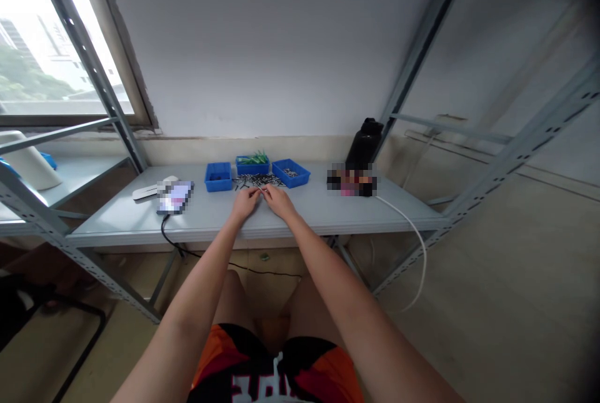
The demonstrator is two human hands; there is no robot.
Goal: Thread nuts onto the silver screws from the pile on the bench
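Observation:
Both my hands meet over the shelf top, fingertips pinched close together. My left hand and my right hand are closed around a small thin stick-like piece, too small to name. Just beyond the fingers lies a loose heap of small dark and silvery stick-like pieces. Three blue trays border the heap. The left tray has dark bits in it, the back tray holds green slender pieces, and the right tray contains small pale silvery pieces.
On the grey shelf top, a phone with a black cable and a white object lie left. At right stand a black bottle and a blurred-out item with a white cable. Metal uprights frame both sides.

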